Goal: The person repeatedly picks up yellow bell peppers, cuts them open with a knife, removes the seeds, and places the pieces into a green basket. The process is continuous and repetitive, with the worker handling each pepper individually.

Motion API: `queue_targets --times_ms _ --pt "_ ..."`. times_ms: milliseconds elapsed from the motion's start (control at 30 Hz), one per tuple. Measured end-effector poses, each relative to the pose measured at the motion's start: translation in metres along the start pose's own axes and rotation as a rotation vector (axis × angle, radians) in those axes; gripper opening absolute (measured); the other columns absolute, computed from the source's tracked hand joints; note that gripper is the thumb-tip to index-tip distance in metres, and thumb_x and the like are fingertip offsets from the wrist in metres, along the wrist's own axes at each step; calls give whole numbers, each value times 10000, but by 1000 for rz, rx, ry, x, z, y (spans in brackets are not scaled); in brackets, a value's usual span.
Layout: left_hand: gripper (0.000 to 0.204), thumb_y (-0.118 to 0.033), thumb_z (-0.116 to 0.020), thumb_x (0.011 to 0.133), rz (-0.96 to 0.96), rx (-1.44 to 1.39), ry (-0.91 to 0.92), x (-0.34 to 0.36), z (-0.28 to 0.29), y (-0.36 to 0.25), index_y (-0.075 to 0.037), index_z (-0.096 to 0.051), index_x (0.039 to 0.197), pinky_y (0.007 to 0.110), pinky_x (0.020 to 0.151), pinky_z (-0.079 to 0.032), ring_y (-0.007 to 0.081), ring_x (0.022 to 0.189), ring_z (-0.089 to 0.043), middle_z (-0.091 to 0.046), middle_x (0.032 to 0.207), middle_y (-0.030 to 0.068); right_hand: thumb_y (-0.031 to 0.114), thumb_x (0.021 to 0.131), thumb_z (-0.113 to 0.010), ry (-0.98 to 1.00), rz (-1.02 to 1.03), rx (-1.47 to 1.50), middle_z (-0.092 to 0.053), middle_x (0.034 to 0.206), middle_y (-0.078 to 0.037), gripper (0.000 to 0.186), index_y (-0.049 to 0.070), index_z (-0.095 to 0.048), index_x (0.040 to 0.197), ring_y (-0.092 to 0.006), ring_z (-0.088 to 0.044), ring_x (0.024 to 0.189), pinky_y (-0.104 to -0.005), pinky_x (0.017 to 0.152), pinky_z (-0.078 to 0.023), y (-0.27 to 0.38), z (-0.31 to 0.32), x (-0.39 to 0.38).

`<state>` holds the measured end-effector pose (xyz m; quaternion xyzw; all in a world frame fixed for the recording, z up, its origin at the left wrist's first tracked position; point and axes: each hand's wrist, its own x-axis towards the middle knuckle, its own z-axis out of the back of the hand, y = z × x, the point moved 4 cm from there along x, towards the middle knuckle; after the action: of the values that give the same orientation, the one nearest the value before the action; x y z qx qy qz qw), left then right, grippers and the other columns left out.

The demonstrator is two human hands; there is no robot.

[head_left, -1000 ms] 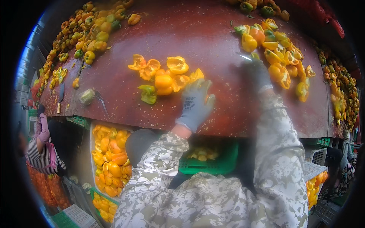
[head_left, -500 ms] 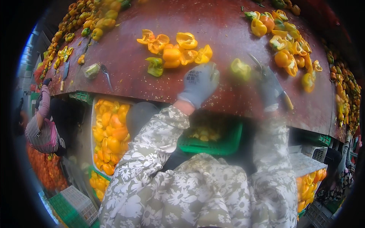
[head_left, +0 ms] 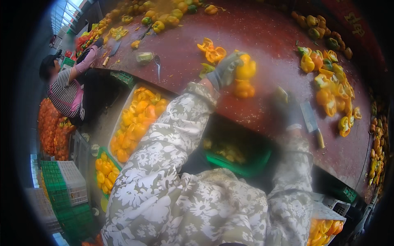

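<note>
My left hand (head_left: 225,72), in a grey glove, is curled around a yellow pepper (head_left: 246,67) on the dark red table (head_left: 262,33). More cut yellow pieces (head_left: 243,88) lie just below it and orange-yellow pepper halves (head_left: 211,51) just beyond it. My right hand (head_left: 286,110) is motion-blurred near the table's front edge, with a small yellowish bit at its top. A cleaver (head_left: 310,121) with a wooden handle lies on the table right beside that hand; whether the hand touches it is unclear.
A green crate (head_left: 242,166) sits under the table edge. A tray of cut yellow and orange peppers (head_left: 135,119) stands lower left. A person in a striped top (head_left: 61,88) works at the left. Whole and cut peppers (head_left: 328,82) pile at the right; stacked crates (head_left: 61,184) stand bottom left.
My left hand has moved onto the pile of cut peppers and closed around a yellow one. My right hand has dropped back toward the table's front edge, blurred with motion.
</note>
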<state>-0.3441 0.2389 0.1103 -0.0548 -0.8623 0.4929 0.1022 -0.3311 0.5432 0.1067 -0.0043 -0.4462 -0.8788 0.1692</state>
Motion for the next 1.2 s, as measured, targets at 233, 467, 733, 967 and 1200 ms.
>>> queue_targets --times_ms 233,467,733,967,1200 --pt "538 -207 -643 922 -335 -269 -516 -269 -7 -100 -39 -504 1413 348 1022 -472 217 1156 -608 -607 1312 119 -1 986 -585 313 -222 747 -601 1287 -103 566 -37 -360 1504 -169 -612 1096 -266 905 -535 -137 -16 29" --pt "468 -99 -771 861 -268 490 -1757 -614 25 -38 -40 -592 1290 277 907 -507 124 1078 -576 -616 1219 72 40 983 -604 303 -168 412 -581 1305 -41 672 106 -301 1580 -89 -579 942 -191 786 -487 -14 -57 -29" --pt "543 -295 -680 931 -492 844 -2401 -817 -29 -22 -78 -514 1401 406 1040 -451 309 1234 -543 -533 1400 187 72 981 -615 327 -196 324 -561 1317 -65 646 73 -327 1559 -118 -579 1020 -210 836 -481 23 -73 -51" --pt "610 -451 -582 951 914 2041 -2146 -777 3 -54 -185 -469 1488 627 1129 -276 464 1428 -319 -340 1547 278 99 979 -625 237 -204 348 -542 1328 -85 628 44 -350 1541 -143 -578 1088 -226 880 -476 60 -31 -75" --pt "377 -252 -476 1072 -524 449 -962 -379 -20 -122 -15 -538 1359 400 1132 -392 257 1265 -550 -557 1383 153 -68 830 -702 252 -43 483 -620 1177 -86 590 15 -496 1377 -188 -615 1072 -298 931 -502 137 -23 -81"
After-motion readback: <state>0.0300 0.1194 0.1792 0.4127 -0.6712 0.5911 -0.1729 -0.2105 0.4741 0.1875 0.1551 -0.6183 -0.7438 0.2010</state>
